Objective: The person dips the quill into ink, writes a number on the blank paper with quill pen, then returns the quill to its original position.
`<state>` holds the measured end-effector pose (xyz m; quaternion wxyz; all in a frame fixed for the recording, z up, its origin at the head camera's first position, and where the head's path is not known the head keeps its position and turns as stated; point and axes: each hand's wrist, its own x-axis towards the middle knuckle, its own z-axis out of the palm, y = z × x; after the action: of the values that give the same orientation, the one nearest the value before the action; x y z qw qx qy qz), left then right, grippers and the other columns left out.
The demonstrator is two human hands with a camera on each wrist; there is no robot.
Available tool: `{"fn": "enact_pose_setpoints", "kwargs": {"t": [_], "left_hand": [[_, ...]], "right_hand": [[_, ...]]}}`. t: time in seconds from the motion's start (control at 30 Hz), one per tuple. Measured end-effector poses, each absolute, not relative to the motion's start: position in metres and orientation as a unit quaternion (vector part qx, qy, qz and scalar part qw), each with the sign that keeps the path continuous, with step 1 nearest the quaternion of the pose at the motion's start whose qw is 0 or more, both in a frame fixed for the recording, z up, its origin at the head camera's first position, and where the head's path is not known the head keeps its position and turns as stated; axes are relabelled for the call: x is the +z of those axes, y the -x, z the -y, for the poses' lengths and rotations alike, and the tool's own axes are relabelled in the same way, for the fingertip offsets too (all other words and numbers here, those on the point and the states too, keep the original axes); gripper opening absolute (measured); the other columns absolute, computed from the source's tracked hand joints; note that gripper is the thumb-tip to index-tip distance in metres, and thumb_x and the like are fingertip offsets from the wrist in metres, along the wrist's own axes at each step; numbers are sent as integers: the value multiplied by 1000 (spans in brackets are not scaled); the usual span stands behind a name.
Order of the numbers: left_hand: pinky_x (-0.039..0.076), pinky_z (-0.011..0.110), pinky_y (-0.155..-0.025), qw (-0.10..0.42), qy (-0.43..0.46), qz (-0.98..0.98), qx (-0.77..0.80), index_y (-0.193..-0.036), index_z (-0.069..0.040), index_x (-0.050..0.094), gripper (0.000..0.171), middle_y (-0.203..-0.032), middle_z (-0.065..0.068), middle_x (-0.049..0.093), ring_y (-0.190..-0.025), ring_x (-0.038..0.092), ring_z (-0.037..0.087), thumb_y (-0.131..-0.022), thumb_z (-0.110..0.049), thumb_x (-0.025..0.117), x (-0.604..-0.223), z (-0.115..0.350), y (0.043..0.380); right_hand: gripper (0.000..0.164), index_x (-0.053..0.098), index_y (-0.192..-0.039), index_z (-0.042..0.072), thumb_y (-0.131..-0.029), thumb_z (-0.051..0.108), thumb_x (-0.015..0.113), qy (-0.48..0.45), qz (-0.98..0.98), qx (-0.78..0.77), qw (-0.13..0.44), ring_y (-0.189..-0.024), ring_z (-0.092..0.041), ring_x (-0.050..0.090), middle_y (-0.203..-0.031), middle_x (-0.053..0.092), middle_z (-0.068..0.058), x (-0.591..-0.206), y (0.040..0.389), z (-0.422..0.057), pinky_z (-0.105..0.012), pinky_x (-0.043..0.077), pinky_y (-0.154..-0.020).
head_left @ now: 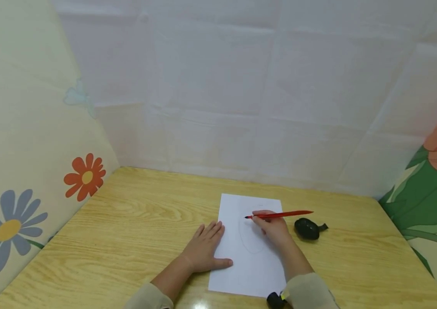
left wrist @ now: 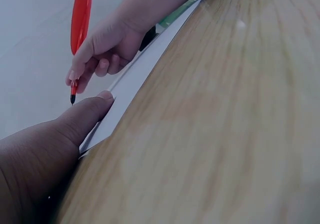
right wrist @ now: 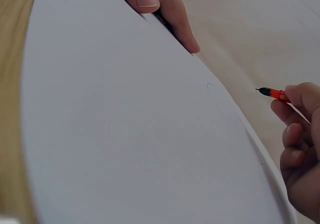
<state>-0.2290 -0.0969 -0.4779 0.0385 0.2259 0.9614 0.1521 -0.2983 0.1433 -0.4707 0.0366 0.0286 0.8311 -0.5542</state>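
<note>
A white sheet of paper (head_left: 247, 274) lies on the wooden table, with a faint rounded pencil-thin outline drawn on it. My left hand (head_left: 204, 251) rests flat on the paper's left edge, fingers straight and thumb out to the side. In my right hand (head_left: 274, 229) a red pen (head_left: 289, 213) is pinched between thumb and fingers, its shaft slanting to the right. The pen's black tip hovers just over the paper in the right wrist view, where the right hand (right wrist: 302, 149) shows its curled lower fingers.
To the right of the paper sits a dark, glossy oval object (head_left: 306, 228) with a short stub. A small black device (head_left: 276, 300) is at the right cuff. White cloth (head_left: 210, 86) hangs behind the table (head_left: 156, 214), with flower-patterned panels (head_left: 21, 150) at the sides.
</note>
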Motion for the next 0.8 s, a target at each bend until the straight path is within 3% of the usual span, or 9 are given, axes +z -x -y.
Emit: {"fn": "enact_pose_setpoints", "kwargs": {"t": [0.8], "left_hand": [[11, 53, -123, 35, -233, -959, 160, -153, -2, 28, 103, -163, 13, 23, -152, 18, 30, -83, -72, 56, -481, 99, 232]], "right_hand": [[34, 71, -118, 11, -87, 26, 74, -63, -822, -566, -5, -56, -13, 46, -58, 50, 3, -460, 282, -181, -23, 38, -54]]}}
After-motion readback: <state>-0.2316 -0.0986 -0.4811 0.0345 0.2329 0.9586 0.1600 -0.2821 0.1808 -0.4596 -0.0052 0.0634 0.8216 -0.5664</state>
